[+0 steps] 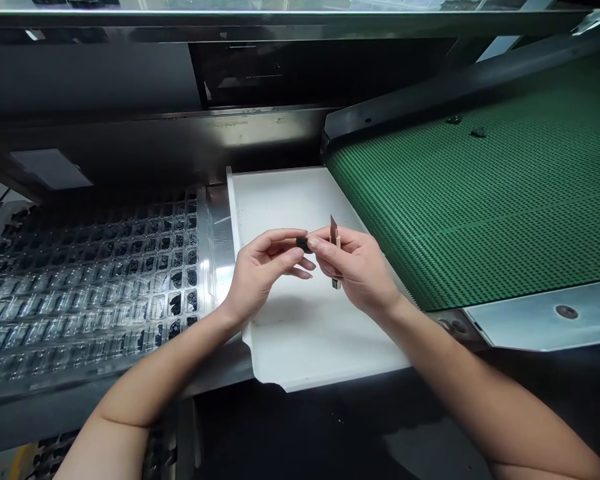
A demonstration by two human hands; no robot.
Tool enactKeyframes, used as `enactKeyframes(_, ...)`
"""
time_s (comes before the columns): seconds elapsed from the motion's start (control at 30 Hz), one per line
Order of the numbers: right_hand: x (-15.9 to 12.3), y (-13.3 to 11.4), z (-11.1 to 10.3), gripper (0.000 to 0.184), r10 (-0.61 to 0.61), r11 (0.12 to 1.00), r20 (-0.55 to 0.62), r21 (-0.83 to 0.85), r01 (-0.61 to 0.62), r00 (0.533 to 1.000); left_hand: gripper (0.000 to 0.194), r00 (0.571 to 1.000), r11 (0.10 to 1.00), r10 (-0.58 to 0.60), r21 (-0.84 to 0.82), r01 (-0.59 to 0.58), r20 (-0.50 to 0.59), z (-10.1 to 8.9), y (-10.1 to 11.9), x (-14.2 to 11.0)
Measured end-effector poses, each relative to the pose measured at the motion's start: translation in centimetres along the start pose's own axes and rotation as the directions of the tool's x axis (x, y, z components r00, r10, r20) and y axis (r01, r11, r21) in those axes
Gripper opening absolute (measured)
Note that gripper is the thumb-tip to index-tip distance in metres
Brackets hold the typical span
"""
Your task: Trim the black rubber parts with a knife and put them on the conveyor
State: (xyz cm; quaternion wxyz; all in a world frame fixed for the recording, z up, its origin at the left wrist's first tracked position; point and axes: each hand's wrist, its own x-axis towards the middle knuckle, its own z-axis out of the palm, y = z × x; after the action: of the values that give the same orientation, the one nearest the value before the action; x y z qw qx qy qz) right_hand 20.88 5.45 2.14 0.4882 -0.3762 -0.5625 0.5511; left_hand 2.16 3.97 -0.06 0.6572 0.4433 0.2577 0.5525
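Note:
Above a white board, my left hand (260, 267) pinches a small black part (304, 245) between thumb and fingertips, its other fingers loosely curled. My right hand (357, 263) meets it from the other side, thumb and forefinger touching the part's right edge. A slim knife (335, 230) with a pointed, brownish blade is also gripped in my right hand. The blade points up and away, and the handle's end shows below the fingers. My fingers hide most of the handle and some of the black part.
The white board (290, 333) has a raised left edge. To its left lie clear plastic trays (130, 267) with black parts in many pockets. On the right, a green conveyor belt (480, 213) carries small black parts (479, 133). A metal shelf edge (280, 27) crosses overhead.

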Motion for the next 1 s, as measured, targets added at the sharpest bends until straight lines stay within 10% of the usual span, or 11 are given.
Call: enactKeyframes(1.0, -0.48, -0.87, 0.31, 0.025, -0.057, 0.991, -0.006, -0.122, 0.056, 0.998, 0.024, 0.991, 0.987, -0.125, -0.098, 0.129, 0.049, -0.28, 0.49, -0.01)
